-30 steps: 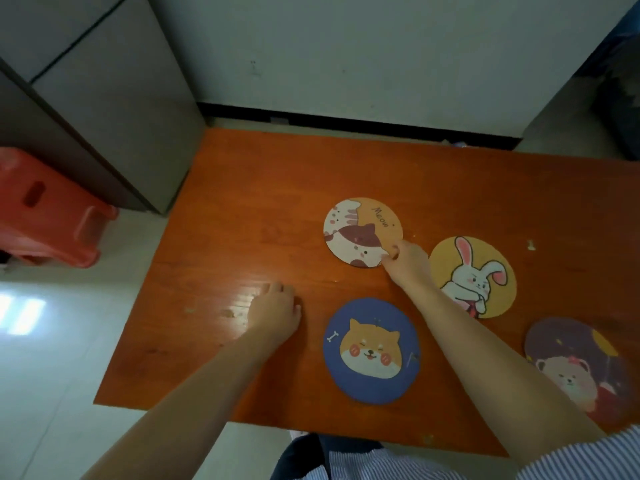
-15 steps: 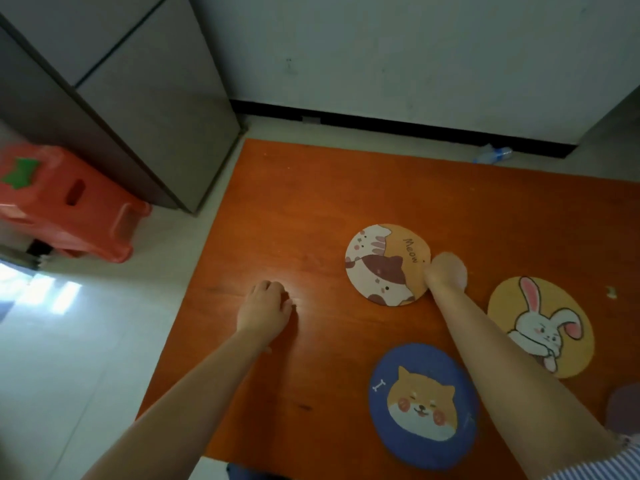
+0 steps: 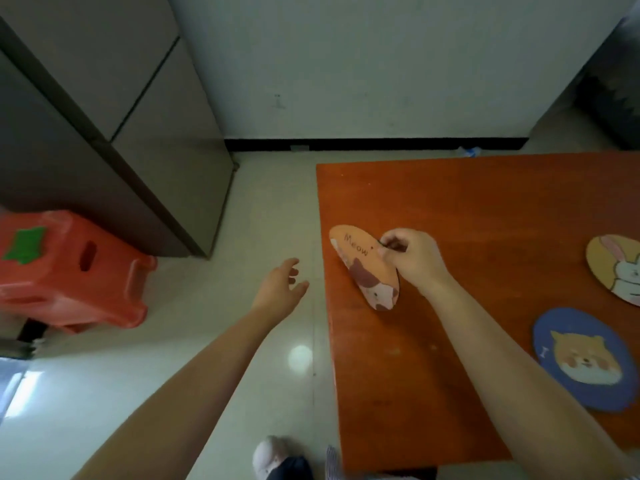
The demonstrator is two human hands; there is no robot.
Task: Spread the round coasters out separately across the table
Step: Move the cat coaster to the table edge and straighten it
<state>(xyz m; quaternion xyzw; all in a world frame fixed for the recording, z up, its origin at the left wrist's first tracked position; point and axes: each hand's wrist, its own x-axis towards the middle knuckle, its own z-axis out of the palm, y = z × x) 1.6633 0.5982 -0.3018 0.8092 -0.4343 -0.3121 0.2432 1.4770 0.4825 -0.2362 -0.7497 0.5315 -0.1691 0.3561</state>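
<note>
My right hand [image 3: 412, 259] pinches the edge of the orange cat coaster [image 3: 363, 266] marked "Meow" and holds it tilted up over the left part of the orange table [image 3: 450, 202]. A blue dog coaster [image 3: 585, 358] lies flat near the table's front right. The yellow rabbit coaster [image 3: 616, 268] lies flat at the right edge of the view, partly cut off. My left hand [image 3: 282, 285] hovers off the table's left edge, above the floor, with fingers apart and nothing in it.
A red plastic stool [image 3: 69, 268] stands on the pale floor at the left, beside a grey cabinet [image 3: 114, 116]. A white wall runs behind the table. My shoe [image 3: 273, 455] shows at the bottom, next to the table's front left corner.
The view has swung left. My right hand has taken hold of the cat coaster and lifted it on edge toward the table's left side. My left hand has left the tabletop and opened.
</note>
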